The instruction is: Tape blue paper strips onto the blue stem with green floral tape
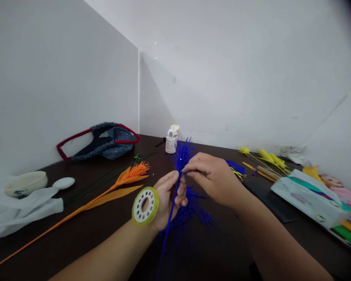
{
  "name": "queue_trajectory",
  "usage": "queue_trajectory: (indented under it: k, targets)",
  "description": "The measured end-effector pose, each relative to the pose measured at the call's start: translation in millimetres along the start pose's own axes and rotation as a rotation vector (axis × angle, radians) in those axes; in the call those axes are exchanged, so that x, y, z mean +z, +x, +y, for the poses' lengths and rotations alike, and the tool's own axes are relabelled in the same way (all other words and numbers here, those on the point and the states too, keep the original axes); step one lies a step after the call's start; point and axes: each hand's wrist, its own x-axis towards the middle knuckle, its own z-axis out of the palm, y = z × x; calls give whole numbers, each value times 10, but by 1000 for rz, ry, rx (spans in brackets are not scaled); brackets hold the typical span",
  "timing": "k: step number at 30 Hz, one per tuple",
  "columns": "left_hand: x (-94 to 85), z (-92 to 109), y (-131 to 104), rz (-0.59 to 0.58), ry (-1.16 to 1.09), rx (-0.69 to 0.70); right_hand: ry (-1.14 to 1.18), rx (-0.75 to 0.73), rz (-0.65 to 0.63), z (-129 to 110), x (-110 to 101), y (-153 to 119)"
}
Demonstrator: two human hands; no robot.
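A blue artificial wheat stalk point(185, 151) stands upright between my hands, its bristly head at the top. My left hand point(168, 197) is closed round its stem just below the head. The thumb and forefinger of my right hand point(209, 175) pinch at the base of the head from the right. A roll of yellow-green tape point(145, 205) with a white core rests against my left hand and wrist. Beneath my hands, more blue pieces point(193, 212) lie on the dark table point(222, 249).
An orange stalk point(134, 171), a bowl point(27, 182), white cloth point(26, 210) and a denim bag point(111, 140) are left. A white bottle point(171, 141) stands behind. Yellow stalks point(270, 158), a black flat item point(270, 201) and a clear pouch point(312, 199) lie right.
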Motion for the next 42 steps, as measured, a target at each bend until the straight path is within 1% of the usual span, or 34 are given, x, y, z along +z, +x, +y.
queue_trajectory:
  k: [6, 11, 16, 20, 22, 23, 24, 27, 28, 29, 30, 31, 33, 34, 35, 38, 40, 42]
  targets:
    - [27, 2, -9, -34, 22, 2, -147, -40, 12, -2, 63, -12]
    - [25, 3, -11, -27, 29, 15, -176, -42, 31, -10, 92, -19]
    - [7, -7, -19, -49, 25, 14, -183, -46, 67, -9, 143, -27]
    - [28, -31, -28, -14, 65, 48, -186, -47, 91, -21, 163, -24]
    - [26, -40, -14, 16, 132, 80, -130, -24, 124, -13, 171, -34]
    - [16, -41, -1, 32, 186, 99, -72, 12, 173, 0, 181, -49]
    - [-1, -38, 13, 48, 257, 117, 0, 74, 257, 20, 198, -74]
    - [-71, 2, 45, 81, 546, 160, 263, 374, 627, 104, 315, -212]
    - [-90, 24, 44, 78, 661, 174, 377, 478, 699, 127, 372, -273]
    - [-101, 49, 37, 85, 782, 205, 519, 568, 700, 141, 432, -335]
    - [-102, 74, 24, 94, 920, 238, 683, 635, 635, 143, 491, -395]
    - [-95, 97, 8, 109, 1050, 287, 848, 671, 531, 133, 543, -447]
    - [-59, 131, -26, 117, 1277, 359, 1084, 663, 337, 87, 613, -521]
    - [-37, 140, -39, 116, 1346, 394, 1137, 643, 281, 60, 629, -541]
    - [-16, 144, -47, 108, 1392, 422, 1148, 629, 255, 36, 634, -552]
    - [25, 129, -54, 68, 1406, 467, 1085, 678, 274, 6, 618, -559]
    - [30, 111, -50, 38, 1371, 441, 1048, 715, 310, 18, 604, -563]
    - [22, 93, -48, 14, 1330, 380, 1034, 718, 339, 33, 593, -574]
